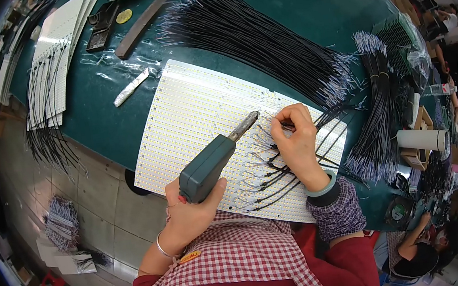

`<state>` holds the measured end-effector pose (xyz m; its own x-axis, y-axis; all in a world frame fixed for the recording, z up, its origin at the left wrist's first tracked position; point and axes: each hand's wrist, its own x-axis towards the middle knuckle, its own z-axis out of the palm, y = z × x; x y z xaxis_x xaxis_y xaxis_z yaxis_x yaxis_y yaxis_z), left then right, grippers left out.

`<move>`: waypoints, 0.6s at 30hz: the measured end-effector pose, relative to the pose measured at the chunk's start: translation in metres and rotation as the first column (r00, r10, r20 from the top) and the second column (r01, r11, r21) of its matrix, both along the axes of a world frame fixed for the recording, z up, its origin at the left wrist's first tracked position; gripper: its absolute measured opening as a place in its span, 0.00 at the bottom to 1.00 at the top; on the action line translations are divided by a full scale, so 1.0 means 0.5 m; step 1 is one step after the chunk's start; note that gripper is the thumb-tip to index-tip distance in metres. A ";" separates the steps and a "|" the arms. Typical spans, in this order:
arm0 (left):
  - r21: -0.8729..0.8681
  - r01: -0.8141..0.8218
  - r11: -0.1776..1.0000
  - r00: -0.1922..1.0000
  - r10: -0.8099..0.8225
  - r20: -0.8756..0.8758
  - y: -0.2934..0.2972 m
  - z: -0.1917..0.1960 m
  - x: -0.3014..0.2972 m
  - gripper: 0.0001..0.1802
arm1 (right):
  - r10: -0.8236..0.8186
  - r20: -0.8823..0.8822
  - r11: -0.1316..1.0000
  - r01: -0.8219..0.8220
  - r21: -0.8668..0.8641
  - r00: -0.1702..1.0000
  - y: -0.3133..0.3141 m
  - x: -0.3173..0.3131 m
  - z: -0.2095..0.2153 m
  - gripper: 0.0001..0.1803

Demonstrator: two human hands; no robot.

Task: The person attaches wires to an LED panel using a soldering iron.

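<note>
My left hand (195, 213) is wrapped around the grip of a dark green soldering gun (207, 168), whose metal tip points up and to the right. The tip is over a large white LED panel (167, 125) dotted with rows of small yellow chips. Close to the tip, my right hand (298, 139) is closed in a pinch on a thin black wire; the fingers mostly hide its end. Several black wires (274, 186) with pale stripped ends lie across the panel below and beside my right hand.
A big bundle of black wires (267, 32) lies behind the panel, and a tied bundle (380, 104) at the right. Wired panels (60, 49) overhang the table's left edge. A grey bar (141, 27), a wrapped strip (132, 87) and a white roll (423, 140) lie around. Other people sit at far right.
</note>
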<state>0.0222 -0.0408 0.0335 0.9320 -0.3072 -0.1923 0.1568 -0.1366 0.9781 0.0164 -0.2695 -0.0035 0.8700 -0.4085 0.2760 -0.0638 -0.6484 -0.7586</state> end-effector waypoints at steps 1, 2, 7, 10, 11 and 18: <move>0.001 0.001 1.000 1.000 -0.001 0.000 0.000 0.000 0.000 0.07 | -0.002 0.005 1.000 0.002 -0.012 1.000 0.001 0.001 0.000 0.07; -0.002 0.002 1.000 1.000 -0.002 0.006 0.000 -0.001 0.000 0.07 | -0.003 0.005 1.000 0.003 -0.012 1.000 0.002 0.001 -0.001 0.07; 0.002 0.003 1.000 1.000 -0.003 -0.006 -0.001 0.000 0.000 0.07 | 0.004 0.030 0.998 -0.002 -0.058 1.000 0.002 0.002 -0.006 0.07; 0.001 0.016 1.000 1.000 -0.016 -0.002 -0.001 0.000 0.001 0.07 | -0.003 0.023 0.999 0.003 -0.035 1.000 0.004 0.001 -0.003 0.07; 0.003 0.019 1.000 1.000 -0.019 0.008 -0.002 0.002 0.003 0.07 | -0.002 0.023 0.999 0.003 -0.035 1.000 0.004 0.001 -0.004 0.07; 0.010 0.041 0.999 0.999 -0.041 -0.011 -0.006 0.009 0.008 0.07 | 0.008 0.017 0.998 -0.007 -0.061 1.000 0.003 0.001 -0.002 0.07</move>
<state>0.0261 -0.0439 0.0379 0.9165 -0.3430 -0.2058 0.1616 -0.1530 0.9749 0.0167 -0.2682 -0.0047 0.8676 -0.3843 0.3155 -0.0460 -0.6939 -0.7186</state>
